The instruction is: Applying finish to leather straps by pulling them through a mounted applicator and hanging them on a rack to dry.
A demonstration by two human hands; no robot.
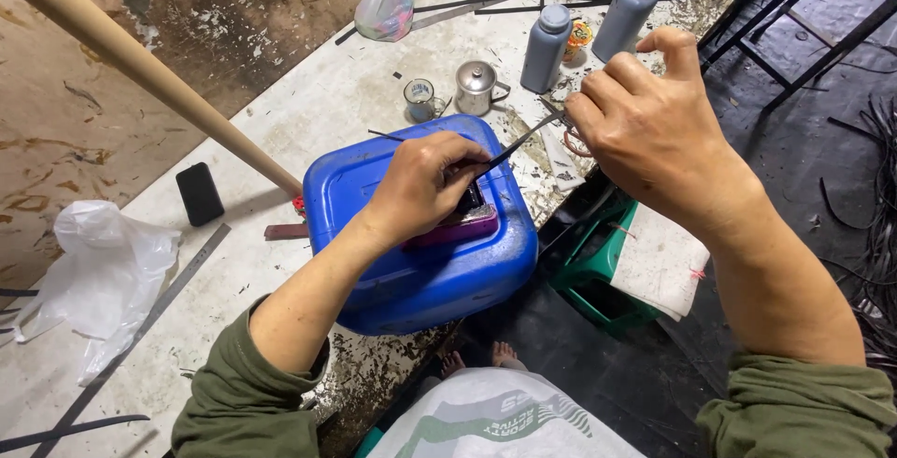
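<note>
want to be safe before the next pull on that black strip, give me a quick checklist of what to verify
1. Left hand pressing down on the dark block: ok.
2. Right hand pinching the black strip: ok.
3. Strip taut between the hands: ok.
4. Block seated flat on the blue container: cannot tell, the hand covers it.
5. Grey bottles upright, apart from the hands: ok.
6. Container fully on the table: not ok, it overhangs the edge.

Stained brown wall point(112, 112), paint-flecked worktable point(308, 112), dark floor point(794, 140)
</note>
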